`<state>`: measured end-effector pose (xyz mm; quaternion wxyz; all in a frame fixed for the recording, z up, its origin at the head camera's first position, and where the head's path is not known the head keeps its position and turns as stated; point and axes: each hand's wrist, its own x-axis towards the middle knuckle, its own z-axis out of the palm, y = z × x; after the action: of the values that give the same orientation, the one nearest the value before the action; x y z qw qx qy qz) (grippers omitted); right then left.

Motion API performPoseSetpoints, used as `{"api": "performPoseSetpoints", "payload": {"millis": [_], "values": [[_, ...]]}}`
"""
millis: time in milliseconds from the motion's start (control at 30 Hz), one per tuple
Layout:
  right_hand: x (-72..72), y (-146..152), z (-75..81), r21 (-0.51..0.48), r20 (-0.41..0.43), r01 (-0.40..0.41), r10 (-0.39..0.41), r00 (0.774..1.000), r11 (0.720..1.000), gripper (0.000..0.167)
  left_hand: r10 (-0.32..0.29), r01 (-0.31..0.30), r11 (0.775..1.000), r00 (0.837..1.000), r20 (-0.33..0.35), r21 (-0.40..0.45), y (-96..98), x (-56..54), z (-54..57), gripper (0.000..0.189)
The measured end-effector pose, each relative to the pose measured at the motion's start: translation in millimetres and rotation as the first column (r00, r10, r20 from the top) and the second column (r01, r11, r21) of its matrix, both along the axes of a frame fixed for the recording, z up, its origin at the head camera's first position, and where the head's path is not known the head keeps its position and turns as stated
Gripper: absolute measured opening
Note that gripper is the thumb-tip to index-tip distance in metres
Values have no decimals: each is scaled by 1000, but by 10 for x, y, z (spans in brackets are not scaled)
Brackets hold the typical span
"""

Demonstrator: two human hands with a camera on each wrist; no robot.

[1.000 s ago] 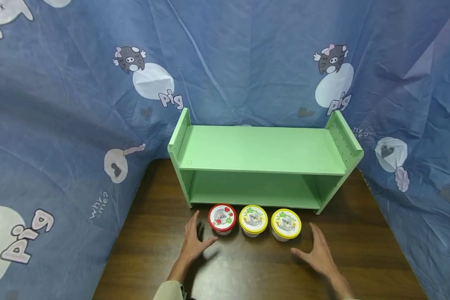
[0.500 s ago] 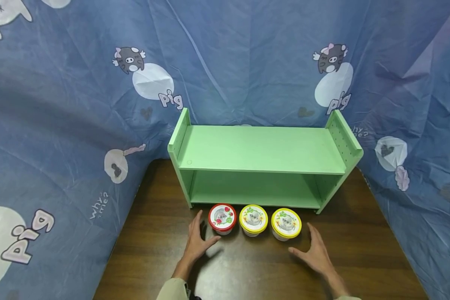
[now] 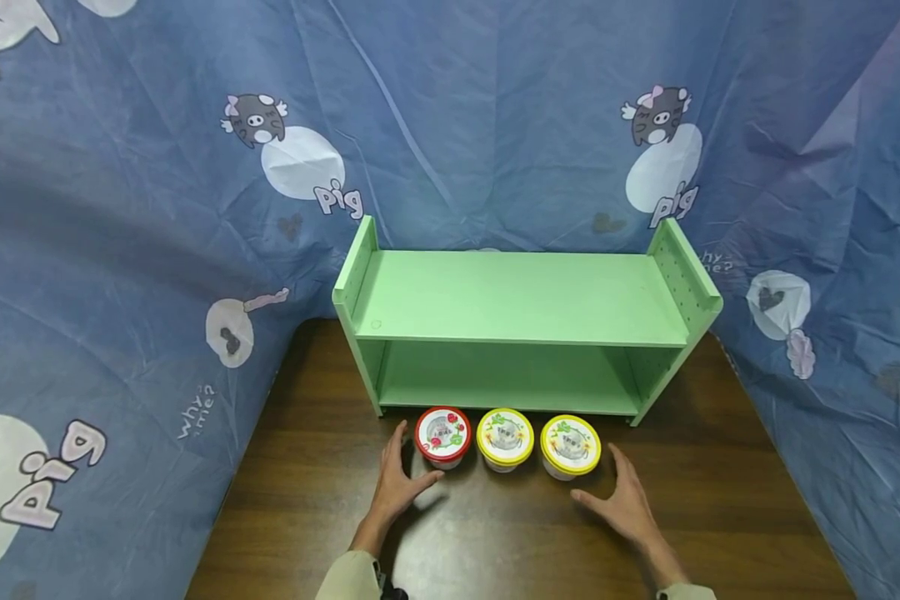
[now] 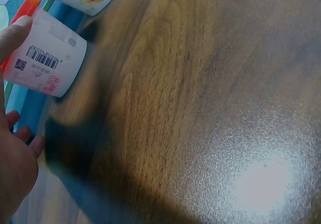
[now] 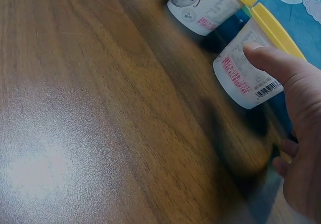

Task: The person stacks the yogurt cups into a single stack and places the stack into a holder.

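Observation:
Three lidded tubs stand in a row on the wooden table, in front of the green shelf. At the left is a red-lidded tub [image 3: 443, 435]; the middle tub [image 3: 505, 438] and the right tub [image 3: 571, 446] have yellow lids. My left hand [image 3: 394, 483] is beside the red-lidded tub, thumb and fingers spread apart around its left and near side. My right hand [image 3: 624, 498] is spread the same way at the right yellow-lidded tub. In the wrist views each thumb overlaps its tub's white wall, which carries a barcode. Neither hand grips anything.
A two-tier green shelf [image 3: 517, 296] stands close behind the tubs, with raised side panels. The brown table [image 3: 510, 550] reaches toward me and has a bright glare spot. Blue printed cloth [image 3: 450, 125] hangs behind and on both sides.
Both hands have moved slightly inward, the left toward the red-lidded tub and the right toward the right yellow-lidded one. The tubs stay in place on the table.

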<state>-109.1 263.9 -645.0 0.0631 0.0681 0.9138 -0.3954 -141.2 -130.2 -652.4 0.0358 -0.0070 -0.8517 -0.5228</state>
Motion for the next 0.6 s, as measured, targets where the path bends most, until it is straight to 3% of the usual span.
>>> {"api": "performPoseSetpoints", "payload": {"millis": [333,600], "values": [[-15,-13,-50,-31,3,15,-14,1000,999,117,-1,1,1000,1000,-25,-1,9,-38,-90,113],[-27,-36,-72,-37,-11,33,-33,999,999,116,-1,1,1000,1000,-5,25,30,-42,-82,112]]}}
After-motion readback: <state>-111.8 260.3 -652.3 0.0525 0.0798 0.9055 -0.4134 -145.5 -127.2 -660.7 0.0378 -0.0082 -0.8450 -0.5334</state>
